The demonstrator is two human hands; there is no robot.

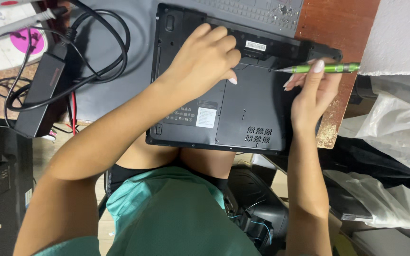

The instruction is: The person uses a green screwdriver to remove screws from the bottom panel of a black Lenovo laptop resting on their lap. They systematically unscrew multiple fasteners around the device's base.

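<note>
A black laptop [243, 118] lies upside down on the desk, its bottom panel facing up. My left hand [205, 59] rests on the laptop's upper part, fingers curled over the battery area near a white label. My right hand [312, 95] holds a green precision screwdriver [326, 68] level, its metal tip pointing left just above the laptop's right side.
A black power adapter [41, 95] with looped cables lies on a grey mat [115, 95] at left. A power strip [5, 42] sits far left. Clear plastic bags [395, 123] are piled at right. The wooden desk edge [328, 132] runs beside the laptop. Another grey laptop [257, 12] lies above.
</note>
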